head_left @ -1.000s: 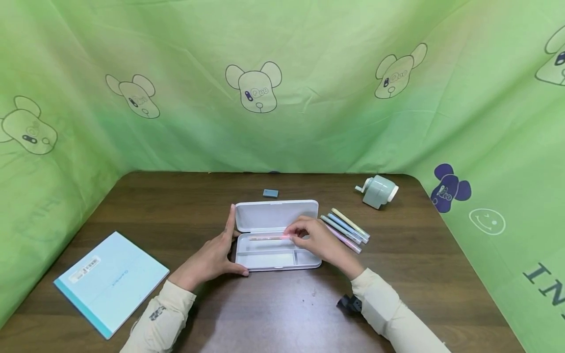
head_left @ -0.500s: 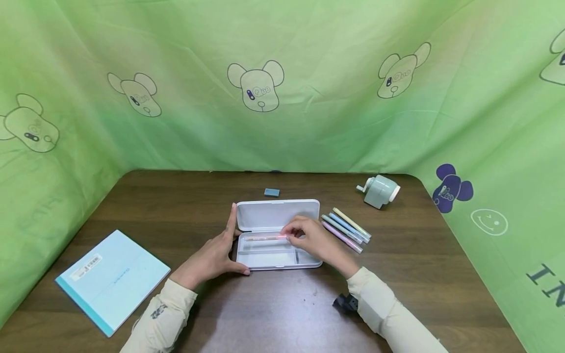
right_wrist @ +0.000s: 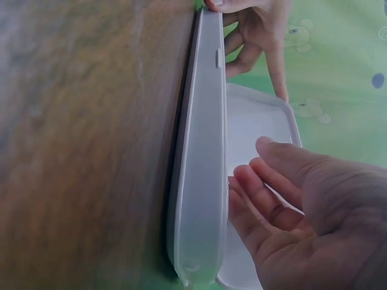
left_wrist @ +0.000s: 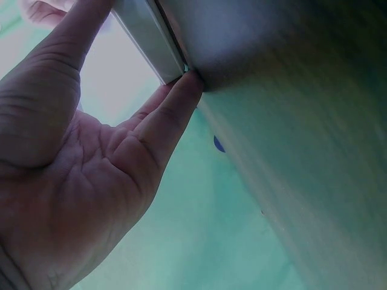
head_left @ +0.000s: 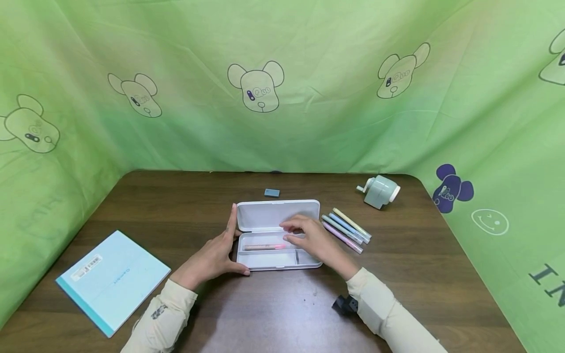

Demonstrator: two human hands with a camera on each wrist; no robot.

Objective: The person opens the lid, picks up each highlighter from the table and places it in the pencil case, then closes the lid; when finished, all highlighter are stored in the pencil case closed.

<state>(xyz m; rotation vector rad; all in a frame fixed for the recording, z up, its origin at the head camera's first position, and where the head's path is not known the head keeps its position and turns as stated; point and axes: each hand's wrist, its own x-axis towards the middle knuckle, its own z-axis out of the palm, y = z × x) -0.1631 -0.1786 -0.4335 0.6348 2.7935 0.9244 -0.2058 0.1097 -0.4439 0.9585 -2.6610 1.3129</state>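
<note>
A white pencil case lies with its lid raised at the table's middle. In its long rear compartment rests a slim pen with a pink end. My left hand holds the case's left end, thumb at the front corner and a straight index finger along the lid's side. Over the right part of the case hovers my right hand, thumb and fingers apart, holding nothing. In the right wrist view that hand shows relaxed fingers beside the case wall.
Several pastel pens lie right of the case. Behind it is a blue eraser. A pale green pencil sharpener stands at the back right, and a light blue notebook lies at left. Green cloth borders the table.
My right hand has let go of the pink-ended pen after shifting it slightly left. The pen now lies lower in the rear compartment. My left hand stays at the case.
</note>
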